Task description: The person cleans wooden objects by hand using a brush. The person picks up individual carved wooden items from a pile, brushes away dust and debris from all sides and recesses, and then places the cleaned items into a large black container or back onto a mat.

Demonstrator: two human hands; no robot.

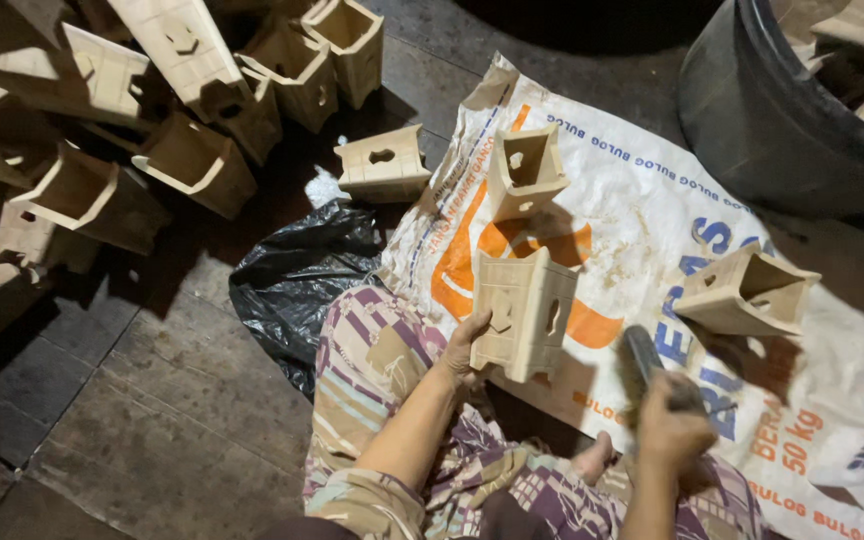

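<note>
My left hand (464,345) grips a tan, box-shaped clay piece (524,312) with cut-out holes, holding it upright above a white woven sack (642,215). My right hand (674,430) is closed around a dark, cylindrical tool (644,360), just right of the held piece. Two more clay pieces rest on the sack: one (525,170) beyond the held piece, another (749,290) to the right. My lap is covered by patterned cloth (372,365).
A pile of similar clay pieces (192,160) fills the upper left on a dark plank floor (152,420). A single piece (384,163) lies near the sack's edge. A black plastic bag (297,275) sits left of my knee. A dark round tub (772,120) stands at the upper right.
</note>
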